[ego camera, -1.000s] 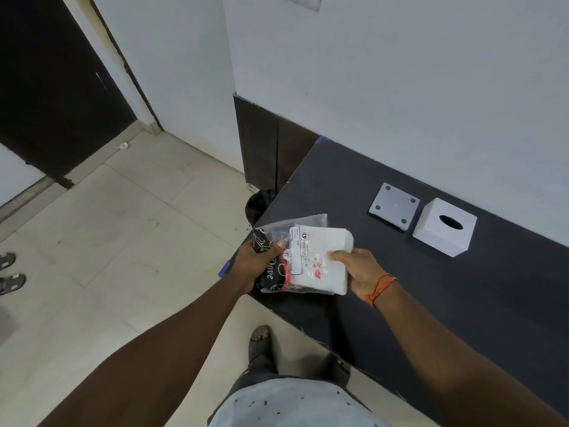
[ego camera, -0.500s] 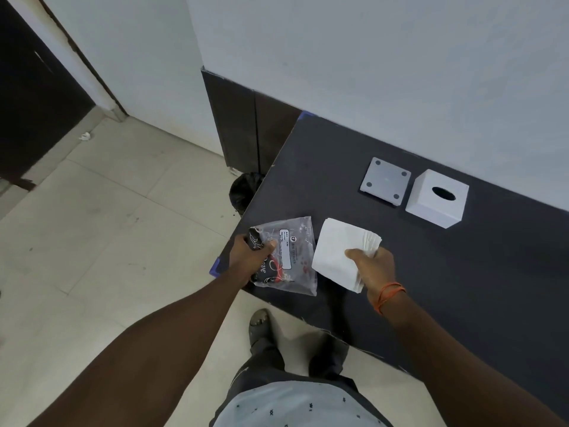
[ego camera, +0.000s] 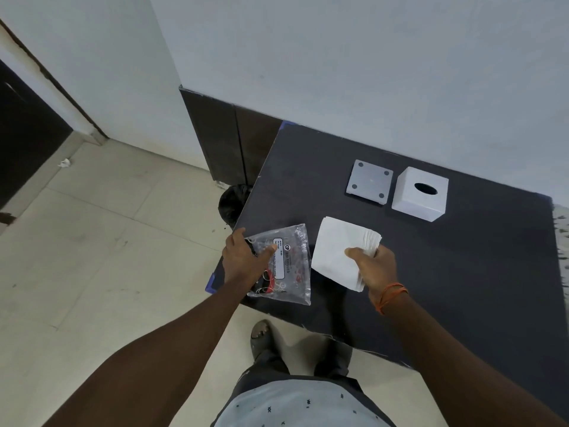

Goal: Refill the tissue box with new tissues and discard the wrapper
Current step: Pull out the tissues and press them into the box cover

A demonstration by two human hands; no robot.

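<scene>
My left hand [ego camera: 243, 260] grips the empty clear plastic wrapper [ego camera: 289, 266], printed in black and red, over the near left corner of the dark table [ego camera: 462, 272]. Beside it, my right hand [ego camera: 374, 265] holds a stack of white tissues [ego camera: 340, 251] just above the tabletop, apart from the wrapper. At the back of the table, by the wall, stands the white cube tissue box [ego camera: 420, 197], its oval opening facing up. Its grey square base plate [ego camera: 369, 181] lies flat to the left of the box.
A black bin [ego camera: 234, 201] sits on the tiled floor by the table's left edge, partly hidden under it. Dark cabinet panels [ego camera: 228, 143] stand behind it against the wall. A dark doorway [ego camera: 24, 143] is at far left. My feet are below the table's front edge.
The tissue stack has come out of the wrapper: my right hand drew it to the right while my left hand kept the wrapper. The two now sit apart.
</scene>
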